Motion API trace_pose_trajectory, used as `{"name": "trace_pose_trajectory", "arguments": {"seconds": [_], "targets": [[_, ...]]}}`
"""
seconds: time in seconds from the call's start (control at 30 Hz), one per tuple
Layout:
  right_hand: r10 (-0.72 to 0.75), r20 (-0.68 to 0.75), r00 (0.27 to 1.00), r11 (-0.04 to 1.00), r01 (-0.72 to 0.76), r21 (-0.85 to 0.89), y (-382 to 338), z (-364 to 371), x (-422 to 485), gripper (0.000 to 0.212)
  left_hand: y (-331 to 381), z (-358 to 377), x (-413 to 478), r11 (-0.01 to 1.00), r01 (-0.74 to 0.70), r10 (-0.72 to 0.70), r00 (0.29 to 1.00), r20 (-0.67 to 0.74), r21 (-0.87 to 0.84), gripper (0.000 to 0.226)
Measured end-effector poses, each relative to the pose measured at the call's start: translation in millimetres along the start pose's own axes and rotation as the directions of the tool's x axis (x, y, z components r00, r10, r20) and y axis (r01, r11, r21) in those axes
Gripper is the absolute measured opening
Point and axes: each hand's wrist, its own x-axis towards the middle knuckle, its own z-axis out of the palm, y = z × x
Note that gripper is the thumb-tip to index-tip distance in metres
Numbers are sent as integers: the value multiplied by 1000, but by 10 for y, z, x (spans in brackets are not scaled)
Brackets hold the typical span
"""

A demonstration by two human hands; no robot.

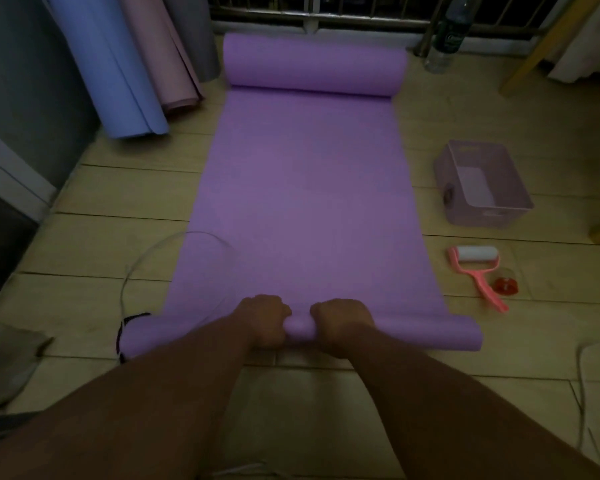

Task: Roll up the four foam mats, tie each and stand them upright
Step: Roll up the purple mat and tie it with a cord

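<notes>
purple mat, blue roll; pink basket

A: What's around you?
B: Dim light — pale wooden floor planks under me, seams running crosswise.
A: And the edges?
B: Grey wall with white trim on my left, a metal railing ahead of me, a slanted wooden furniture leg far right.

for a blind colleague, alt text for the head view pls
The left hand and right hand grip the near rolled end of a purple foam mat on the floor; its far end is curled. A blue rolled mat leans upper left.
</notes>
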Motion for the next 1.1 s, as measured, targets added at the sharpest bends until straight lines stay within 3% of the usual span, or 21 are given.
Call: {"name": "trace_pose_trajectory", "arguments": {"seconds": [0.23, 0.4, 0.5, 0.57, 0.63, 0.8, 0.97, 1.1], "targets": [[32, 179, 983, 999, -39, 37, -24, -282, 128, 43, -78, 67, -134, 998, -27, 38, 975, -221, 52, 58], [0, 200, 980, 998, -12, 55, -18, -191, 131, 46, -22, 110, -122, 998, 53, -44, 980, -193, 39, 34], [-11, 56, 998, 994, 5, 113, 48, 12, 69, 59, 10, 47, -34, 998, 66, -65, 994, -92, 11, 34], [-20, -120, 993, 996, 31, 86, 78, 109, 18, 75, 16, -27, 24, 997, 71, -72, 996, -54, -27, 35], [-40, -185, 982, 999, 45, 24, 54, 145, -11, 75, 9, -80, 69, 996, 59, -60, 998, -14, -61, 35], [3, -103, 995, 1000, -4, -7, 27, 7, 35, 33, 22, -35, 59, 999, 13, -13, 1000, -6, -39, 39], [-15, 124, 992, 999, 9, 51, 31, -147, 157, 45, -24, 50, -91, 1000, -24, 23, 997, -75, -10, 68], [-59, 227, 972, 985, 19, 173, 67, -26, 192, 61, 20, 19, -80, 1000, 11, -11, 1000, 8, -13, 44]]}}
